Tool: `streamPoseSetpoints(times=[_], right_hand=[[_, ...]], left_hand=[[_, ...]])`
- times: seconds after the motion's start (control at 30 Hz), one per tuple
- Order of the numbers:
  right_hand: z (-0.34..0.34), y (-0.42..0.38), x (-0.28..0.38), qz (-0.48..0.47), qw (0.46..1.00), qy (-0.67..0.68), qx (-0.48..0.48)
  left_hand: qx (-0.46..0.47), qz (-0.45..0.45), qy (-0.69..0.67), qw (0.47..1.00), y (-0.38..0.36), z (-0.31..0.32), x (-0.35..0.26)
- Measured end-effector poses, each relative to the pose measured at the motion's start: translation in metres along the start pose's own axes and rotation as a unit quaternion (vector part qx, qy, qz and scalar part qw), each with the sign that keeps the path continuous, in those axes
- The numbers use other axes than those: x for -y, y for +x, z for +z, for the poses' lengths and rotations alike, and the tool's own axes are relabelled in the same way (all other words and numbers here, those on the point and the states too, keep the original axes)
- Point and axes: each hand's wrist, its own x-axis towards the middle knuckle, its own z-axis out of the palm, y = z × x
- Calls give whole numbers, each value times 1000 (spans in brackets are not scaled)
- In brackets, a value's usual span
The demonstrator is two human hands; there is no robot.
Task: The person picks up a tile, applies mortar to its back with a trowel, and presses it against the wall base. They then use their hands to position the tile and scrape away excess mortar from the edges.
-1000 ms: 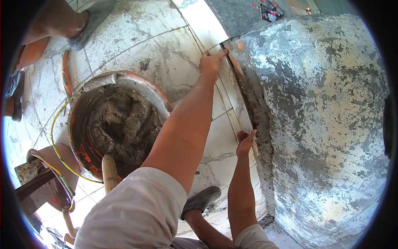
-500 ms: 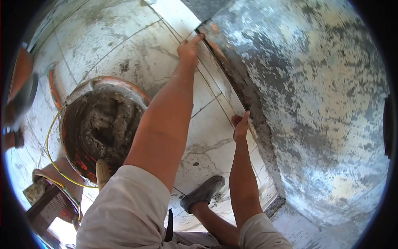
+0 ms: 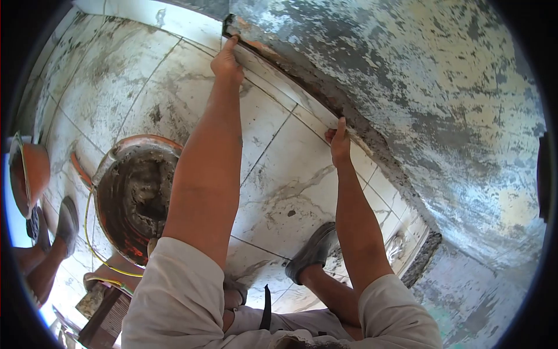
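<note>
A long, narrow marble-patterned tile strip (image 3: 285,80) stands along the foot of the wall, with a dark gap and rough mortar (image 3: 372,132) behind its top edge. My left hand (image 3: 227,63) grips its far end, fingertips at the top edge close to the wall corner. At the near end my right hand (image 3: 340,144) holds the strip, thumb up on the edge and the other fingers curled. Left of my arm sits an orange bucket (image 3: 154,138) partly filled with wet grey mortar (image 3: 145,177); my left sleeve hides part of it.
The scraped, patchy wall (image 3: 442,104) rises on the right. Stained marble-look floor tiles (image 3: 279,186) spread below, with my shoe (image 3: 311,253) on them. At the left are another person's feet (image 3: 67,227), an orange tub (image 3: 36,174) and a yellow bucket handle (image 3: 90,227).
My view has turned, so the wall edge lies more slanted and the other person's feet show more fully at the left. Both hands stay on the tile strip.
</note>
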Motion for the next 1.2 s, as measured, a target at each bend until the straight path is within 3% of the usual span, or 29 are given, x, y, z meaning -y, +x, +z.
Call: streamPoseSetpoints(times=[0.1,0.53,0.6,0.8,1.0,1.2], right_hand=[[0,0,-1,2,1000,-23,-4],[-1,10,-11,5,999,-33,-3],[-1,13,-16,5,1000,4,-2],[0,6,-7,8,996,73,53],[-5,1,-2,22,996,52,69],[-1,-3,5,34,997,51,37]], left_hand=[[-53,8,19,998,7,0,6],[-95,88,73,989,3,4,14],[-163,111,209,958,38,-9,26],[-224,225,262,911,-13,9,62],[-218,238,215,922,-54,13,128],[-152,217,237,935,-69,4,124]])
